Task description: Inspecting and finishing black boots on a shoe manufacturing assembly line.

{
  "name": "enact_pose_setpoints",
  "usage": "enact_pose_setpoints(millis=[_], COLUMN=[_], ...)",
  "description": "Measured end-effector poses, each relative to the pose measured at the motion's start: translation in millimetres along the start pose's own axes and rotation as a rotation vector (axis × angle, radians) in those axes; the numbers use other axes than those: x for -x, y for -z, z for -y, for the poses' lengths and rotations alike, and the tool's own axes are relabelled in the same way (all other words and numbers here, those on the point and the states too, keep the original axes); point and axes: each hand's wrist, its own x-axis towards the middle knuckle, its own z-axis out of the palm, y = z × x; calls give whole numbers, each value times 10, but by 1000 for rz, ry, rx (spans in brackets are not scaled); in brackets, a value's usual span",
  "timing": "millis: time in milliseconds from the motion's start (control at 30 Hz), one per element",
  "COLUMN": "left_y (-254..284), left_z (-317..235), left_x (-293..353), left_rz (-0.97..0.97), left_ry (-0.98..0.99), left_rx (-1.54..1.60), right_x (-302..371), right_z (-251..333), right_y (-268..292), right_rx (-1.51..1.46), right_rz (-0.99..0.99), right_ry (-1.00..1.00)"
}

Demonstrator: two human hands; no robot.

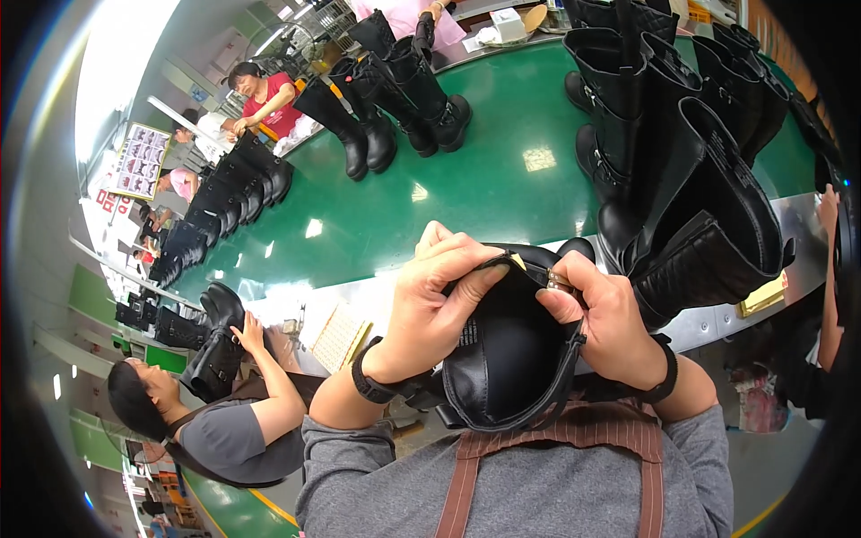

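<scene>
A tall black boot [511, 359] is held up in front of my chest, its open shaft facing me. My left hand [439, 300] pinches the top edge on the left, thumb inside and fingers outside. A small yellowish piece [517, 261] shows at the edge between my hands. On the other side my right hand [605, 305] is closed on the edge, with a small metal piece [558, 282] at its fingertips, perhaps a buckle or zip part. The foot of the boot is mostly hidden behind the shaft and my hands.
A green table [502, 170] with a metal edge [708, 327] lies ahead. Black boots [708, 206] crowd its right side; more boots [395, 99] stand at the far side. Sheets of yellowish stickers [341, 336] lie left. A co-worker [233, 421] handles a boot [218, 350] close by.
</scene>
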Motion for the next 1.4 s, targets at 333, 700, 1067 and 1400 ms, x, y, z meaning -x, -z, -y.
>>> enact_pose_setpoints(millis=[333,700,1067,1400], left_y=[78,163,153,271], left_z=[154,-148,-379,-53], left_x=[51,-106,-396,-461], left_rz=[-3,8,-71,-396], left_ry=[39,306,-126,41], left_rx=[20,276,-396,184], right_x=[-52,-224,-189,-6], right_z=[-196,-99,58,134], right_y=[-46,17,137,253], right_rx=[-252,181,674,408], right_rz=[-73,-262,-300,-259], right_ry=[-89,154,481,321])
